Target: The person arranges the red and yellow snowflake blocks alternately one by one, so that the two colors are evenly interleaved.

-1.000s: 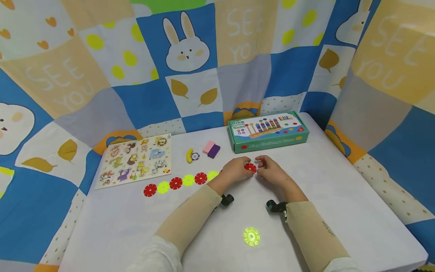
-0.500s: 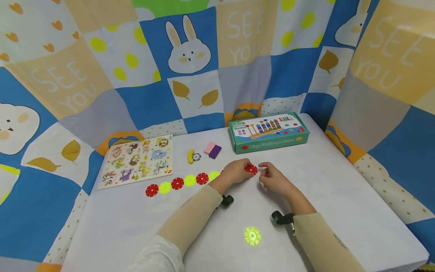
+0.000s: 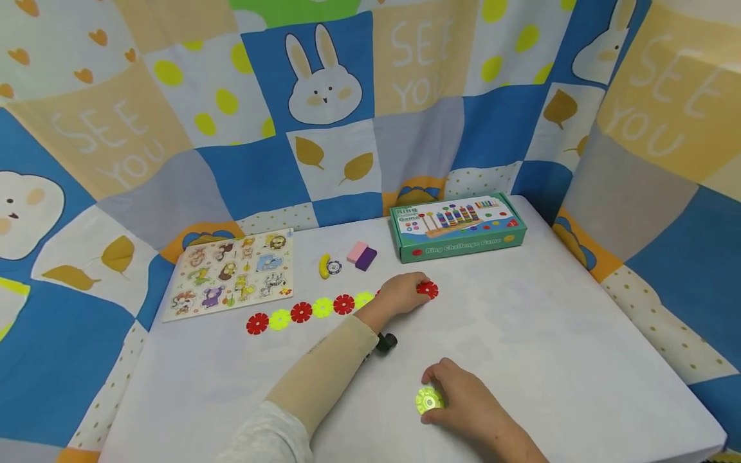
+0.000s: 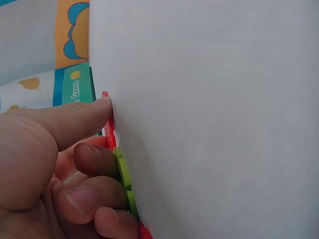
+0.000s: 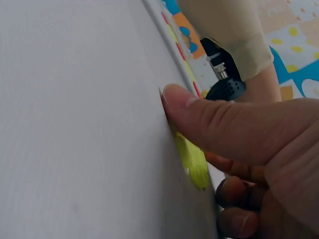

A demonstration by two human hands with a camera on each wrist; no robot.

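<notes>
A row of red and yellow-green notched plastic discs lies across the table, its colours alternating. At the row's right end my left hand holds a red notched disc between thumb and index finger, flat on the cloth. Its other curled fingers touch a yellow-green disc beside it; the hand hides part of the row. Nearer the front, my right hand has its thumb and fingers curled round a separate yellow-green disc. That one looks thick in the right wrist view, perhaps a stack; I cannot tell.
A green Ring Challenge Game box stands at the back. An animal puzzle board lies at the left. Between them are a yellow banana-shaped piece, a small round chip, a pink block and a purple block.
My right hand has left the red disc at the row's end and come down toward me to the yellow-green disc. The left hand has stayed at the row's right end.
</notes>
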